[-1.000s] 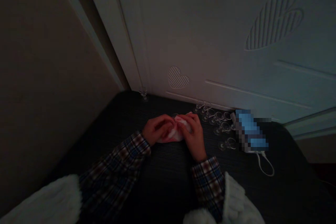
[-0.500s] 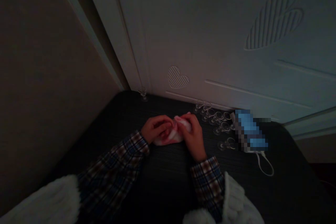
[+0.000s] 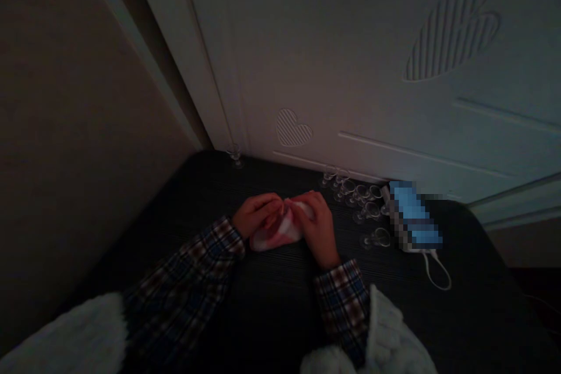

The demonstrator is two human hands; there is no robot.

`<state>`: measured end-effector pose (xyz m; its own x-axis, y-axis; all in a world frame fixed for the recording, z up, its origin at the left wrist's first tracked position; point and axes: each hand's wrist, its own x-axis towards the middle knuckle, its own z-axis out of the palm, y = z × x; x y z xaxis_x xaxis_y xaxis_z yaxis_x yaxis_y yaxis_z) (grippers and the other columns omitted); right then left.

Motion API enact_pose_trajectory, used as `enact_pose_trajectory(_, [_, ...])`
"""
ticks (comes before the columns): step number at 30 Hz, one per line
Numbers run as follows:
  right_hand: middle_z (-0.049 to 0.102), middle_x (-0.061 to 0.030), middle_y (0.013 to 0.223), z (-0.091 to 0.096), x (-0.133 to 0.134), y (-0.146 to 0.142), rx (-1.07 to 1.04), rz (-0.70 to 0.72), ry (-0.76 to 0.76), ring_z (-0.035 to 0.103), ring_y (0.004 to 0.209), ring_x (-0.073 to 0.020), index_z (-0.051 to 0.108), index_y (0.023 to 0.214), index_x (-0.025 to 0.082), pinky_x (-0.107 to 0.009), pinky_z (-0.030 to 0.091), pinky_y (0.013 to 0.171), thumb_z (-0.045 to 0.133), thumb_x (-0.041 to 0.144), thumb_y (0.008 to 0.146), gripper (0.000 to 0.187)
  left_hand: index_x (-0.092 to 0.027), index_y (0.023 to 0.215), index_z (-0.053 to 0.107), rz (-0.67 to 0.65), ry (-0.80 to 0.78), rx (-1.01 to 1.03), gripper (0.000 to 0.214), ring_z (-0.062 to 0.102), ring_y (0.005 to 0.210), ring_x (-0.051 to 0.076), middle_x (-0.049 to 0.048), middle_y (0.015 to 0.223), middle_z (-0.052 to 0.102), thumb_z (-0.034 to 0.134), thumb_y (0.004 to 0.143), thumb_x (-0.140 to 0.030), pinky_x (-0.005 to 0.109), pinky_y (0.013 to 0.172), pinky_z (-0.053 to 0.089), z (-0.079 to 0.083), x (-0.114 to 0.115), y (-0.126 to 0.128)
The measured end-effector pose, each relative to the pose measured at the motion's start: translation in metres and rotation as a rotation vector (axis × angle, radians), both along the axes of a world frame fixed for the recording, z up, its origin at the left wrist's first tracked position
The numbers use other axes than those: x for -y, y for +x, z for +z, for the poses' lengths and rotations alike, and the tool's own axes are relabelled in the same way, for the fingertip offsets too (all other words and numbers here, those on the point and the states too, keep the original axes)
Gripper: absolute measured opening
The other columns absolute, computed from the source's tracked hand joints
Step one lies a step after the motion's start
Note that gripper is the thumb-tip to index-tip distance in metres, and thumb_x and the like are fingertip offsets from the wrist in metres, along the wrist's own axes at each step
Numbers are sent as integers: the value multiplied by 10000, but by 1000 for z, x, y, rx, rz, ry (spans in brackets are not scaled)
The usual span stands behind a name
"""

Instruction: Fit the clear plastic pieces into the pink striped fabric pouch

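A pink and white cloth (image 3: 280, 238) is bunched between my two hands, just above the dark table, with its lower fold hanging toward me. My left hand (image 3: 258, 214) is closed at the cloth's left side, fingers bent and their tips near the middle. On the right side, my right hand (image 3: 316, 225) pinches the cloth between thumb and fingers. Dim light and the folds hide whether something small is wrapped inside. Several small clear stemmed glasses (image 3: 346, 188) stand to the right of my right hand, and one more glass (image 3: 377, 238) is nearer to me.
A single small glass (image 3: 236, 156) stands at the table's back left corner. On the right lies a device with a blurred bright screen (image 3: 416, 213) and a white cable loop (image 3: 438, 274). A pale panel with embossed hearts (image 3: 293, 127) rises behind the dark table (image 3: 272, 304).
My hands have shifted slightly, with the fingertips closer together at the middle of the cloth. More of the cloth's lower fold shows now. The whole view has moved a little.
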<state>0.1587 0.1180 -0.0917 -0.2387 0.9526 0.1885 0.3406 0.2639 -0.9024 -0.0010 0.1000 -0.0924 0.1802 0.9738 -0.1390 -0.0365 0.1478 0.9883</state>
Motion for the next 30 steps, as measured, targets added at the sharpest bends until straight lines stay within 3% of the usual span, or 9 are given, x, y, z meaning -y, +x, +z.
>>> enact_pose_trajectory(8, [493,-27,908,-1,2,2,104,-49,1,514,854,-133,642,821,215,-263,423,779,519,293,816,146,-136,688,521,-5,-46,-12,314,354,386,50,-65,448,393,498,785,-434,166,373,264,-2,-1,-1])
enact_pose_trajectory(14, [484,-25,937,2,6,1,106,69,53,518,866,-126,624,913,230,-245,434,768,500,269,826,156,-131,641,512,-16,-31,-29,330,309,380,42,-61,442,369,499,788,-427,170,369,229,0,1,-4])
enact_pose_trajectory(18, [483,-25,909,-2,5,3,146,37,-5,520,841,-134,625,850,215,-263,440,761,494,211,816,136,-136,605,496,-49,-22,-50,370,225,347,38,-69,409,311,454,803,-445,181,342,156,1,0,-7])
enact_pose_trajectory(26, [509,-28,903,-1,6,1,73,99,5,516,881,-138,630,881,209,-262,433,805,499,170,804,157,-138,603,524,-55,197,-316,333,399,492,79,-27,530,454,420,811,-375,195,462,334,4,-2,-3])
enact_pose_trajectory(30, [506,-30,902,-2,6,3,151,100,-22,523,839,-137,638,864,209,-268,434,779,479,171,810,172,-138,640,524,-52,156,-313,329,360,435,67,-40,515,442,386,839,-362,192,420,304,3,1,-3])
